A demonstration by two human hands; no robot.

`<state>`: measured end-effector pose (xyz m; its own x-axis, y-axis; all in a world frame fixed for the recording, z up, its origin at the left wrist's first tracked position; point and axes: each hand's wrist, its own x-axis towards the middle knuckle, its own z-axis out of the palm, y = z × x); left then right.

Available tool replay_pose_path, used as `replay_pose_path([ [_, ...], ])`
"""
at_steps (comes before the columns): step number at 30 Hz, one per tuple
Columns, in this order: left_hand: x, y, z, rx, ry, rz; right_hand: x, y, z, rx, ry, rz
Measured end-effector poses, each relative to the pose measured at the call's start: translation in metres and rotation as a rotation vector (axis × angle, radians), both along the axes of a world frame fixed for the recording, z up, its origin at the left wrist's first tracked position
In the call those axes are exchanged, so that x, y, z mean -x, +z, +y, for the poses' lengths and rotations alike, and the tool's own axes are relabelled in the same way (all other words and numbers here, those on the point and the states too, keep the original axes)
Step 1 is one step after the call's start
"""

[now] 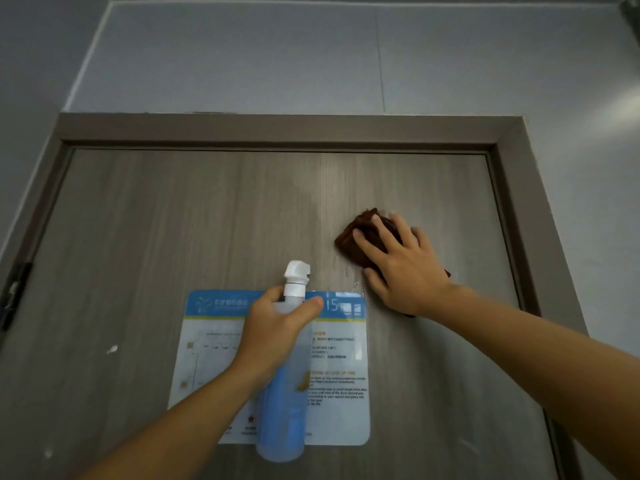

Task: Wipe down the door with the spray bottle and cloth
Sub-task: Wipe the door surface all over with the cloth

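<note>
The grey-brown wood-grain door [166, 216] fills the view, seen from below its top edge. My left hand [277, 323] grips the neck of a spray bottle [287, 403] with blue liquid and a white nozzle pointing at the door. My right hand [401, 265] presses a brown cloth [353, 237] flat against the door's upper right part, fingers spread and straight. A paler wet patch shows on the door just above and left of the cloth.
A blue-and-white laminated notice [339, 393] is stuck to the door behind the bottle. The dark door frame [277, 129] runs round the door, with a hinge [15, 289] at the left edge. Grey-blue wall [311, 57] lies above.
</note>
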<state>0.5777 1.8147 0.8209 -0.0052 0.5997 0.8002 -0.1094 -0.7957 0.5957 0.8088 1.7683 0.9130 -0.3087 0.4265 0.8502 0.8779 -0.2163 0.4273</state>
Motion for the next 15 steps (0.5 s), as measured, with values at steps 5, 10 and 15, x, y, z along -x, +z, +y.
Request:
replay_pose_path([
  [5, -0.003, -0.002, 0.001, 0.017, 0.046, 0.0, -0.001, -0.033, 0.006, 0.028, 0.043, -0.031],
  [10, -0.001, -0.003, 0.005, 0.021, 0.026, -0.032, 0.004, -0.016, 0.007, 0.03, 0.06, -0.007],
  [15, -0.001, -0.003, 0.007, 0.032, -0.035, -0.046, 0.017, 0.04, 0.005, 0.063, 0.082, 0.144],
])
